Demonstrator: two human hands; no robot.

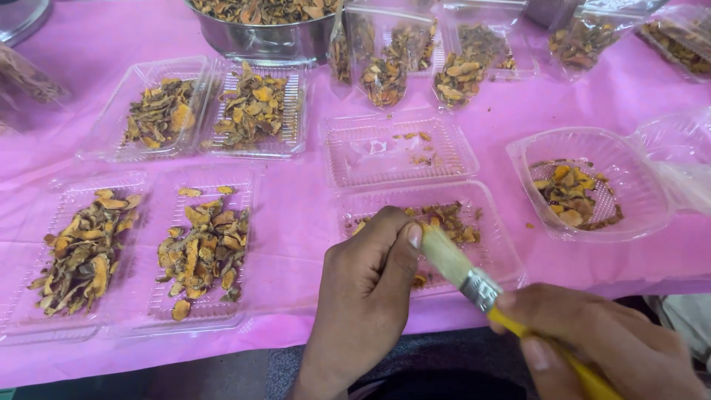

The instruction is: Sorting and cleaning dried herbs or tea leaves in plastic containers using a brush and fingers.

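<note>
a: where is the brush, and who holds it?

b: the brush [474,285] is at the lower middle, over the near edge of the pink table cover [296,215]. the right hand [600,348] grips its yellow handle, fingers closed around it. the pale bristles point up and left and touch the thumb of the left hand [370,285].

a: and the left hand, is it open?

b: no, it is curled closed. it seems to pinch something small, but i cannot tell what is inside. it rests at the front rim of a clear plastic tray [496,252] that has only few dried orange-brown slices in it.

a: what is around?

b: just behind is another clear tray [452,159], almost bare, with some crumbs. to the right stands a round clear bowl [644,192] with a small heap of slices. to the left are four flat trays [244,311] filled with the same dried slices. far back stands a steel bowl [266,41] full of them, and beside it several clear bags [385,67] with slices inside.
</note>
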